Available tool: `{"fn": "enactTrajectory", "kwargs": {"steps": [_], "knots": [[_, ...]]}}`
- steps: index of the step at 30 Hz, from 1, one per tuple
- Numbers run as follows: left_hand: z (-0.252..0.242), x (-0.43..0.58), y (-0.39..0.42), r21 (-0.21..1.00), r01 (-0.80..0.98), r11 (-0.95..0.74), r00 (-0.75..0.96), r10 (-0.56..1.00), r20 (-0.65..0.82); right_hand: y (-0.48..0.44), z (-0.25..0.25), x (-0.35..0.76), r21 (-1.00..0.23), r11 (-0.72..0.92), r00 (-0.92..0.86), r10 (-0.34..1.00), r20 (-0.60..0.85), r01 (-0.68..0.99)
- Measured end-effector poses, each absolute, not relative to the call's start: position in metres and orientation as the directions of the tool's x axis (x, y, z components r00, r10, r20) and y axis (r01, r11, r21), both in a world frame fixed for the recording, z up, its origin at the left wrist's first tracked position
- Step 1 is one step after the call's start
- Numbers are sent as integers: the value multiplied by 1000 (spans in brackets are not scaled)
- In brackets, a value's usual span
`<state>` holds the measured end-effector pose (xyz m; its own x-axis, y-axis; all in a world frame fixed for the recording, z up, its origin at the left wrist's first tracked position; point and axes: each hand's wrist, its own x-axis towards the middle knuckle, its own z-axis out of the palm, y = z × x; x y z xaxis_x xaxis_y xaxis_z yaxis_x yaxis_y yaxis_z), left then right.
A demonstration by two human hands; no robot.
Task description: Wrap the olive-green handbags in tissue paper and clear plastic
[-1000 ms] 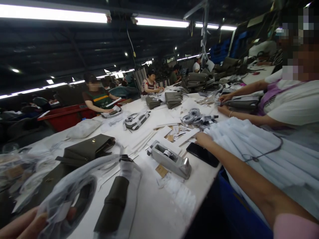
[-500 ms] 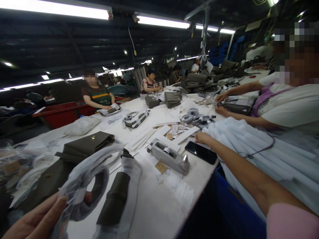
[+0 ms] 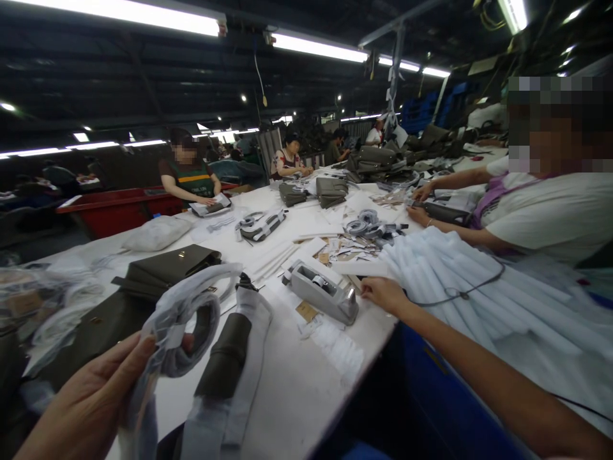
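My left hand (image 3: 96, 390) is closed on a coiled strap (image 3: 189, 326), wrapped in clear plastic and white padding, above the table's near left. Just right of the coil lies a dark olive piece (image 3: 225, 351), partly wrapped in white sheet. My right hand (image 3: 385, 296) is at the table edge, fingers bent together beside the cutting end of a grey tape dispenser (image 3: 325, 291); what they hold, if anything, is hidden. A dark flat edge, perhaps the phone, shows between dispenser and hand. An olive bag (image 3: 167, 271) lies on the left.
White foam tubes (image 3: 454, 281) tied with a cord are heaped at the right. Paper tags (image 3: 354, 249) and wrapped coils (image 3: 366, 223) lie mid-table. A co-worker (image 3: 536, 204) handles a bag at the right; another (image 3: 189, 172) stands across, near a red bin (image 3: 119, 207).
My right hand has come nearer and closer to the tape dispenser. The phone no longer shows where it lay. My left hand has shifted slightly right and up with the coiled strap.
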<state>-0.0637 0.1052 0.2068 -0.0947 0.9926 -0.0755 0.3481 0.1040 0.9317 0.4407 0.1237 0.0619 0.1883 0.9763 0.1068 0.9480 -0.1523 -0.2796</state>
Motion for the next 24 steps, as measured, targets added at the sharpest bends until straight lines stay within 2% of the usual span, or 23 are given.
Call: {"fn": "enactTrajectory", "kwargs": {"steps": [3,5,8,14,19,24], "knots": [[204,-65,105,953,261,151,-1,988,-156,115,53,436,-321,-149,181,981,72,935],[203,-66,106,953,279,121,11,992,-129,119,52,441,-323,-207,248,964,92,924],[203,-68,107,947,312,77,4,997,-82,134,52,446,-298,-309,351,931,96,903],[205,-69,110,947,293,132,12,990,-141,164,47,426,-220,-373,386,922,18,901],[213,-60,103,947,272,170,12,984,-180,174,52,429,-249,-334,334,942,-44,909],[225,-49,99,942,263,211,-23,977,-212,170,58,446,-360,-220,246,969,29,907]]}}
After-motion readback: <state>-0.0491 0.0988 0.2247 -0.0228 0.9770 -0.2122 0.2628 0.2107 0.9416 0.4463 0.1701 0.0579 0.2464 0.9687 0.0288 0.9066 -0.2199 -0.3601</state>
